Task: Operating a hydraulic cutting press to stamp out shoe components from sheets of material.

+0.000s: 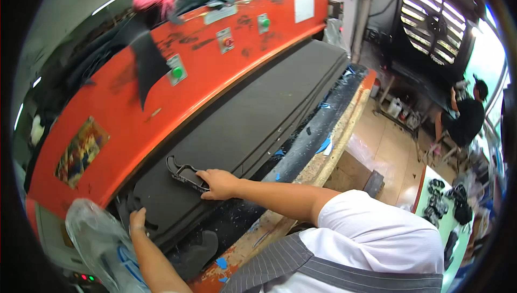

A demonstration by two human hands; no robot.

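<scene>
My right hand (218,184) grips one end of a cutting die (180,170), a dark metal strip bent into a narrow closed outline with a curved end. The die lies on, or just above, thick dark grey sheet material (231,115) spread along a long press bed. At the near left end of that sheet, my left hand (138,220) is closed beside small black pieces (133,202); whatever its fingers hold is hidden. Layered edges show along the sheet's near side. A dark curved offcut (202,251) lies between my forearms, near the bed's front edge.
Behind the sheet rises the press's orange beam (204,67) with green (177,72) and red buttons. Blue scraps (326,145) litter the worn front ledge (301,185). A clear plastic bag (94,228) hangs at left. Rightward are a pale green table (425,207) and a seated person (467,115).
</scene>
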